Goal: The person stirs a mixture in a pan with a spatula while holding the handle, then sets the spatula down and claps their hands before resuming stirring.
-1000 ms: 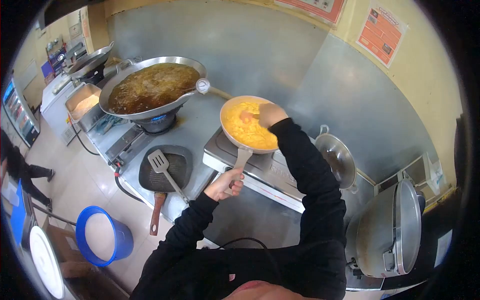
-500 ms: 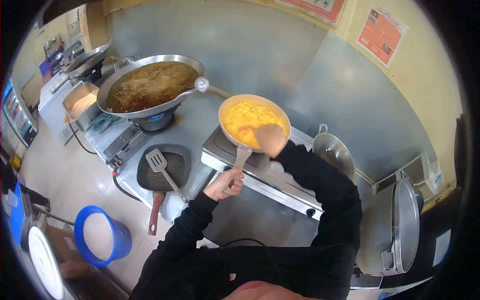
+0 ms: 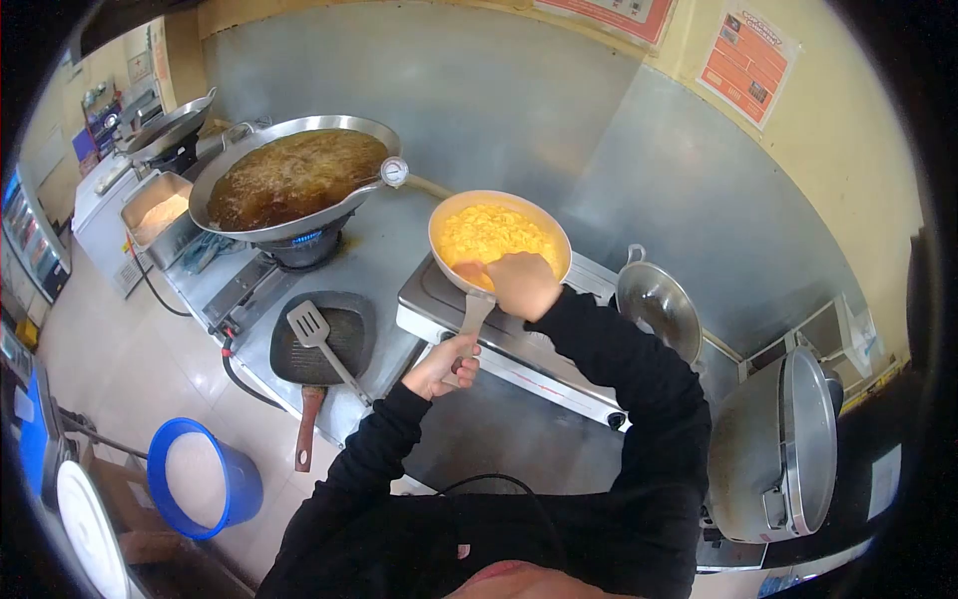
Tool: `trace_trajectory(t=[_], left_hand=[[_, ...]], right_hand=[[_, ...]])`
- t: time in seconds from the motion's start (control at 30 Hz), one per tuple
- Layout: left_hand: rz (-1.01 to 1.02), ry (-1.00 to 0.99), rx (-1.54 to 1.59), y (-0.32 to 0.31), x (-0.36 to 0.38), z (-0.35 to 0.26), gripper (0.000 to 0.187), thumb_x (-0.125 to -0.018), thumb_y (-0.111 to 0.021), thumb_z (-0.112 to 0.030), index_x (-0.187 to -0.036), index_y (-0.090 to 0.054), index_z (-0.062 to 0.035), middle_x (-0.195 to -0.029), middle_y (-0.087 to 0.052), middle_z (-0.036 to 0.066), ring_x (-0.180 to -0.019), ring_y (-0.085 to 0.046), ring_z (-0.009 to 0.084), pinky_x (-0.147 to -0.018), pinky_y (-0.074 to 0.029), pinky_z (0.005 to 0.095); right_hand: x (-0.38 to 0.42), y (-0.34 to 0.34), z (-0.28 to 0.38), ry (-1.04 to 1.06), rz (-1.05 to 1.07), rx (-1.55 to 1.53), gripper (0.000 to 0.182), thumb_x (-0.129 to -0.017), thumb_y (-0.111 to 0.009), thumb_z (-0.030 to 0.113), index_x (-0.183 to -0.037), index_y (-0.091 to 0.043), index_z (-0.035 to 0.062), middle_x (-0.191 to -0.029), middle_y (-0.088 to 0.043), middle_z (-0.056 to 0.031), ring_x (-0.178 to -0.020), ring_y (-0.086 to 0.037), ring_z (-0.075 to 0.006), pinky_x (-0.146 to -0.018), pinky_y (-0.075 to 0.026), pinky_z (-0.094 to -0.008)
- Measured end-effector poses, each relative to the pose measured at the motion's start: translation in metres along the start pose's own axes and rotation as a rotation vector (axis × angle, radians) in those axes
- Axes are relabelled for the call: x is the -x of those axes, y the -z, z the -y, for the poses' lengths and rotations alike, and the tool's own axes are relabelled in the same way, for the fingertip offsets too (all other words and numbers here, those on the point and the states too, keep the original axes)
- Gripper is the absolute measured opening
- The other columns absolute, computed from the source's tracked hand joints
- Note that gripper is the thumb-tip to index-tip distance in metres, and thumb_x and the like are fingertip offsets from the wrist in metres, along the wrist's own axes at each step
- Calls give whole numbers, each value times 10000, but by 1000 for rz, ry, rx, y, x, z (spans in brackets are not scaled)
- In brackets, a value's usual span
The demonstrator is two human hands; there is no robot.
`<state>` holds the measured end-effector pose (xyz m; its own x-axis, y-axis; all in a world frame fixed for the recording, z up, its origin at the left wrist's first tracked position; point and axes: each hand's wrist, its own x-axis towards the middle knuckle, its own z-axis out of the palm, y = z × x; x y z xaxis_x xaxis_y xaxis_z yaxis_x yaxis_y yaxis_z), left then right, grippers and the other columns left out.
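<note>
My left hand (image 3: 446, 367) is wrapped round the handle of a cream-coloured frying pan (image 3: 436, 212). The pan sits on a portable gas stove (image 3: 574, 371) and holds yellow, crumbly food that looks like scrambled egg (image 3: 496, 232). Over the near side of the pan is my right hand (image 3: 526, 285), its fingers closed and turned down and to the left. A pinkish-orange shape shows by those fingers; I cannot make out whether it is a tool. To the left, a slotted spatula (image 3: 311, 326) lies across a dark grill pan (image 3: 356, 317) with a brown handle.
A large wok (image 3: 359, 122) of bubbling brown oil stands on a lit burner at the back left, with a dial thermometer (image 3: 394, 172) at its rim. A metal bowl (image 3: 654, 299) and a big pot (image 3: 748, 449) are on the right. A blue bucket (image 3: 242, 484) stands on the floor.
My right hand has moved left and toward the near rim of the pan. My left hand keeps its hold on the handle. The whole view has shifted slightly.
</note>
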<state>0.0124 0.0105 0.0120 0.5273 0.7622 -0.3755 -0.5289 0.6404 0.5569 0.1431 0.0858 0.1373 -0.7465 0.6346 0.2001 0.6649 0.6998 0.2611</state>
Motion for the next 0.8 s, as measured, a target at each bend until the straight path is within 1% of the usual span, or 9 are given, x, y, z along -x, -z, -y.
trace_trajectory(t=[0.1, 0.17, 0.27, 0.4, 0.43, 0.5, 0.6, 0.7, 0.8], left_hand=[[5, -3, -6, 2, 0, 2, 263, -830, -491, -339, -779, -398, -99, -541, -309, -56, -409, -277, 32, -361, -225, 172], [16, 4, -1, 2, -2, 1, 266, -830, -492, -341, -786, -399, -96, -542, -309, -55, -409, -275, 34, -362, -225, 173], [-31, -13, -36, -3, 2, 0, 278, -827, -496, -350, -793, -401, -91, -545, -310, -55, -412, -271, 38, -363, -227, 175], [-13, -2, -38, 3, -2, 1, 283, -834, -482, -358, -784, -400, -93, -543, -313, -49, -412, -276, 46, -367, -238, 183], [-4, 7, -40, 5, -3, 1, 279, -841, -471, -358, -770, -398, -99, -541, -315, -45, -413, -279, 50, -373, -248, 187], [-1, 15, -43, 5, -4, -1, 279, -848, -459, -361, -757, -395, -105, -538, -317, -40, -414, -283, 55, -380, -259, 194], [-14, 14, -39, 4, -3, -1, 284, -849, -458, -366, -761, -391, -104, -538, -314, -37, -414, -282, 58, -381, -261, 202], [-7, 16, -29, 6, -5, 0, 284, -849, -459, -368, -763, -390, -106, -538, -314, -36, -412, -281, 59, -383, -261, 205], [6, 10, -1, 3, -3, 0, 266, -850, -456, -353, -767, -395, -107, -540, -316, -42, -410, -282, 53, -374, -247, 194]], right_hand=[[-33, -49, -39, -95, -208, -166, 126, -621, -550, 145, -689, -606, 56, -643, -591, -145, -635, -596, -289, -567, -459, -405], [-51, -28, -56, -243, -20, -85, 146, -646, -536, 166, -702, -605, 50, -682, -600, -154, -661, -593, -298, -591, -454, -408], [-62, -2, -56, -401, 3, -179, 146, -662, -529, 158, -721, -604, 47, -708, -603, -165, -671, -588, -309, -594, -452, -408], [-67, -32, -45, -178, -41, -73, 125, -657, -534, 118, -724, -599, 33, -698, -599, -159, -671, -589, -305, -586, -458, -407], [-58, -31, -39, -69, -48, 7, 271, -826, -425, 262, -799, -634, 92, -690, -601, -135, -660, -589, -294, -594, -444, -412], [-42, -30, -30, 30, -120, -37, 230, -817, -426, 207, -810, -634, 108, -660, -592, -124, -639, -588, -281, -566, -444, -405], [-8, 7, -19, 127, -62, 22, 188, -783, -460, 180, -810, -635, 117, -641, -590, -117, -615, -587, -268, -544, -444, -394], [21, 31, -18, 92, -62, 68, 155, -735, -496, 150, -800, -634, 119, -629, -588, -114, -594, -585, -264, -530, -445, -381], [38, 36, -6, -20, 64, 112, 157, -703, -516, 130, -810, -630, 123, -618, -585, -109, -577, -583, -259, -525, -443, -374]])
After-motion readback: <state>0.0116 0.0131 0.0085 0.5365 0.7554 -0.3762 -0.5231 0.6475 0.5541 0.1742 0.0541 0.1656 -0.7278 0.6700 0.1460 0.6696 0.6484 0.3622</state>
